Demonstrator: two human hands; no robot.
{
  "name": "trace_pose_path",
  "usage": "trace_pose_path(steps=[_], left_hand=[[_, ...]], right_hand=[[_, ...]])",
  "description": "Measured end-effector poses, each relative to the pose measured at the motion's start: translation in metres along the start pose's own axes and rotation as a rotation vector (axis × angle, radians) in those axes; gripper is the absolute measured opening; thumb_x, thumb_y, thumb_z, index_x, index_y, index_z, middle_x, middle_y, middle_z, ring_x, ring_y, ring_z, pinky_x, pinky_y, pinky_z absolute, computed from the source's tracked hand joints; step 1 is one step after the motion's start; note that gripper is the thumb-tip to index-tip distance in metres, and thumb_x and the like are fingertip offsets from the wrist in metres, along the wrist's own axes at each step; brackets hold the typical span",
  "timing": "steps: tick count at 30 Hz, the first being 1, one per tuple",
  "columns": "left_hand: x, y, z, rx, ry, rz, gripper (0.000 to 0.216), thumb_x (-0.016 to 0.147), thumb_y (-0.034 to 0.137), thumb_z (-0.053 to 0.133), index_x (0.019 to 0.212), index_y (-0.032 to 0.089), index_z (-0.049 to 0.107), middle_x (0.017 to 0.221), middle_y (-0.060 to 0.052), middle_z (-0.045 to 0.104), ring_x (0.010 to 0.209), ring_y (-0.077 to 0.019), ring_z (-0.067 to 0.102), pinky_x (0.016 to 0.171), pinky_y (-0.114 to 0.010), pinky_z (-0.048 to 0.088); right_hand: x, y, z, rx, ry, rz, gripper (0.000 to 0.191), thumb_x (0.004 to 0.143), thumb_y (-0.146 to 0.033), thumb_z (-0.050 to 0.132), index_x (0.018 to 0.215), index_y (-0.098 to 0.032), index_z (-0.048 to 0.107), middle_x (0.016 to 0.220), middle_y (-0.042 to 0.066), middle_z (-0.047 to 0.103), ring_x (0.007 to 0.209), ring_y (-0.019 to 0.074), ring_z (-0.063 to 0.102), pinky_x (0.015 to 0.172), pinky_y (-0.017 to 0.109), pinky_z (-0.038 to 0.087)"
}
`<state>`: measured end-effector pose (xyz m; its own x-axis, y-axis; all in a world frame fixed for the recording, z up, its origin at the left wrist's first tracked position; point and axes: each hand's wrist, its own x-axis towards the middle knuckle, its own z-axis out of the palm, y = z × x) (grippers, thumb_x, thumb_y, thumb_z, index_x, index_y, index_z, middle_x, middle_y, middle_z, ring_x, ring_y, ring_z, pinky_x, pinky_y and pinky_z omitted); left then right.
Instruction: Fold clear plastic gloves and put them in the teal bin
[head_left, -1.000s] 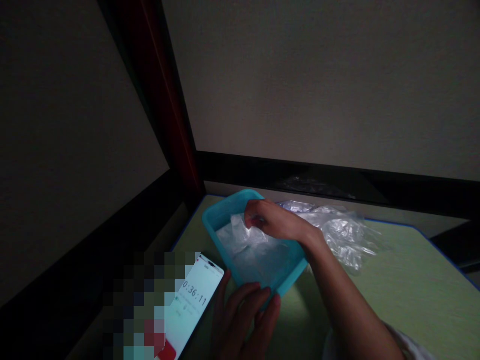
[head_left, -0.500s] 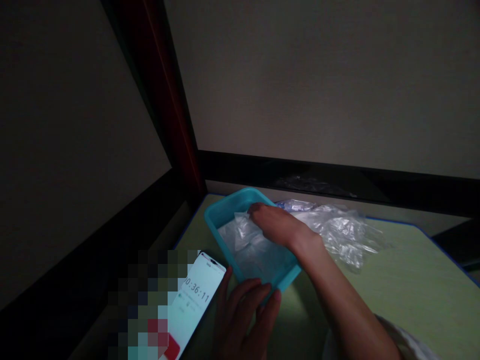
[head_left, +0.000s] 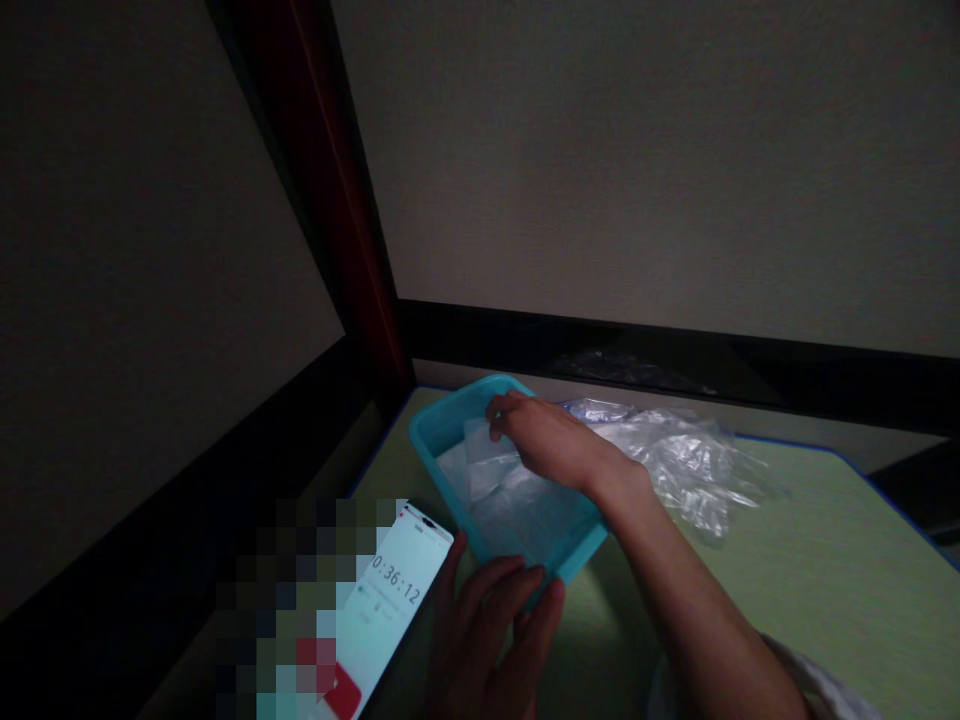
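Observation:
A turquoise plastic basket (head_left: 439, 470) stands on the table, with clear plastic bags (head_left: 517, 515) lying flat inside. My left hand (head_left: 495, 630) is at its near end, fingers curled over the rim. From the right my right hand (head_left: 544, 430) reaches over the basket, its fingers bent and slightly apart. Its fingertips are at the upper edge of the topmost bag (head_left: 484, 450); no firm grip on the bag shows. The palm side of the right hand is hidden.
Crumpled clear plastic (head_left: 686, 460) lies right of the basket on the green, blue-edged table (head_left: 840, 570). A phone (head_left: 390, 600) showing a running timer lies left of my left hand. Behind the table is a wall (head_left: 637, 180) with a dark ledge (head_left: 480, 335).
My right hand has shifted slightly up and left, and its fingers have spread a little. The topmost bag looks flatter. My left hand has stayed on the basket.

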<state>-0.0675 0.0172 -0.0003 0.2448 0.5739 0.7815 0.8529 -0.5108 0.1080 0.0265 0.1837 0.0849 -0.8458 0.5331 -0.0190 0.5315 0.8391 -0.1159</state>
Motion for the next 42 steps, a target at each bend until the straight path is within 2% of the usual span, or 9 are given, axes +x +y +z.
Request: trace_pose_path(steps=[1,4,9,14,17,21,28,36,42], left_hand=[[0.000,-0.001,-0.001,-0.003,-0.059,0.028,0.028,0.086,0.006,0.048,0.107,0.017,0.062,0.093,-0.002,0.070,0.097,-0.0130,0.062,0.111,-0.037,0.025],[0.001,0.001,0.001,-0.001,0.022,-0.013,0.028,0.085,0.004,0.048,0.105,0.017,0.063,0.091,-0.002,0.070,0.096,-0.0135,0.062,0.111,-0.039,0.025],[0.000,0.006,0.008,-0.006,0.109,-0.068,0.028,0.083,0.001,0.048,0.100,0.016,0.064,0.087,-0.003,0.069,0.092,-0.0140,0.062,0.109,-0.041,0.028],[0.001,0.006,0.005,-0.029,0.079,-0.054,0.030,0.084,0.000,0.046,0.103,0.015,0.063,0.090,-0.004,0.068,0.096,-0.0151,0.060,0.109,-0.041,0.028],[0.003,0.005,0.004,-0.030,0.064,-0.067,0.030,0.084,-0.001,0.046,0.104,0.014,0.062,0.093,-0.005,0.067,0.100,-0.0151,0.058,0.110,-0.041,0.025],[0.009,0.007,0.007,-0.029,0.108,-0.098,0.028,0.086,0.000,0.043,0.100,0.014,0.063,0.091,-0.005,0.067,0.098,-0.0135,0.059,0.110,-0.037,0.024],[0.013,0.008,0.006,-0.005,0.111,-0.106,0.028,0.086,0.000,0.042,0.099,0.013,0.063,0.089,-0.005,0.068,0.095,-0.0130,0.059,0.110,-0.035,0.024],[0.012,0.007,0.005,-0.002,0.107,-0.114,0.028,0.087,0.000,0.043,0.100,0.014,0.063,0.091,-0.004,0.068,0.096,-0.0127,0.060,0.110,-0.036,0.025],[0.012,0.008,0.006,0.005,0.109,-0.101,0.029,0.086,0.000,0.042,0.101,0.014,0.063,0.090,-0.004,0.069,0.097,-0.0132,0.061,0.109,-0.037,0.027]], right_hand=[[0.000,0.000,0.001,0.006,-0.008,-0.001,0.039,0.074,0.007,0.041,0.097,-0.014,0.065,0.112,0.009,0.063,0.107,0.0212,0.056,0.087,0.027,0.043],[-0.001,0.001,0.003,0.010,-0.050,0.016,0.037,0.074,0.006,0.042,0.097,-0.013,0.065,0.107,0.011,0.065,0.102,0.0225,0.059,0.083,0.027,0.045],[-0.001,-0.001,0.005,-0.006,-0.093,0.015,0.035,0.077,0.005,0.041,0.095,-0.010,0.066,0.128,0.015,0.054,0.120,0.0244,0.048,0.095,0.030,0.039],[0.006,-0.001,0.005,-0.023,-0.120,0.004,0.034,0.080,0.004,0.041,0.101,-0.008,0.064,0.137,0.017,0.045,0.129,0.0232,0.038,0.102,0.029,0.032],[0.016,-0.001,0.002,-0.028,-0.128,-0.020,0.033,0.080,0.005,0.041,0.100,-0.008,0.064,0.130,0.017,0.051,0.124,0.0235,0.044,0.099,0.027,0.036],[0.027,-0.002,-0.002,-0.028,-0.136,-0.042,0.029,0.079,0.005,0.044,0.095,-0.006,0.065,0.116,0.018,0.059,0.106,0.0243,0.056,0.086,0.027,0.044],[0.030,0.001,0.001,0.044,-0.070,-0.034,0.032,0.078,0.004,0.043,0.096,-0.011,0.065,0.113,0.013,0.060,0.098,0.0206,0.060,0.081,0.026,0.044],[0.034,0.012,0.003,0.255,0.043,0.001,0.029,0.073,0.003,0.047,0.089,-0.011,0.068,0.095,0.010,0.068,0.091,0.0192,0.061,0.077,0.026,0.043],[0.037,0.015,-0.005,0.512,0.130,0.058,0.030,0.069,0.004,0.047,0.084,-0.008,0.070,0.082,0.007,0.070,0.076,0.0142,0.063,0.069,0.022,0.046]])
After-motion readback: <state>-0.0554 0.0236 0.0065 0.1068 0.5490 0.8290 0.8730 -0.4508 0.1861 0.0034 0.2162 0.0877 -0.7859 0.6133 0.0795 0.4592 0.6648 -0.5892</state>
